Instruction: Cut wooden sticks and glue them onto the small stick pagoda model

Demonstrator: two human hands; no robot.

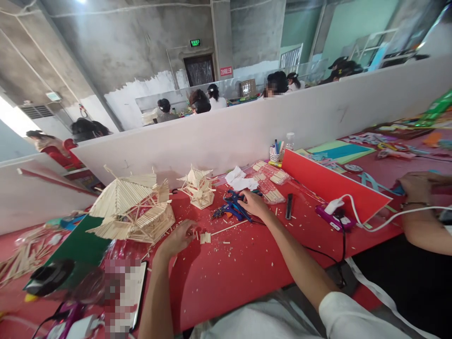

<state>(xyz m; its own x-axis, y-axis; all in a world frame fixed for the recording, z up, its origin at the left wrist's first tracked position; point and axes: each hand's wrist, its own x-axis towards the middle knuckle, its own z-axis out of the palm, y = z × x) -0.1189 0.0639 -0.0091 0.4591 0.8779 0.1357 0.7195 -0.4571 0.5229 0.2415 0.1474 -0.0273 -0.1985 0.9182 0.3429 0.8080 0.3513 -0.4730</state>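
Centrally, a small panel of short pale sticks lies flat on the red tabletop, apart from any structure, one longer stick stretching away beside it. The left hand is just beside the panel, fingers curled; blur makes it hard to say whether they pinch a stick piece. The right hand, well apart from the left, reaches onto blue-handled tools; I cannot tell whether it has closed on one.

Behind the left hand stands a large roofed stick model, with a smaller tiered one to its right. Both look largely built, while the panel seems a part only begun, joined to neither. Bagged sticks near the white divider and scattered offcuts suggest there is material left to use.
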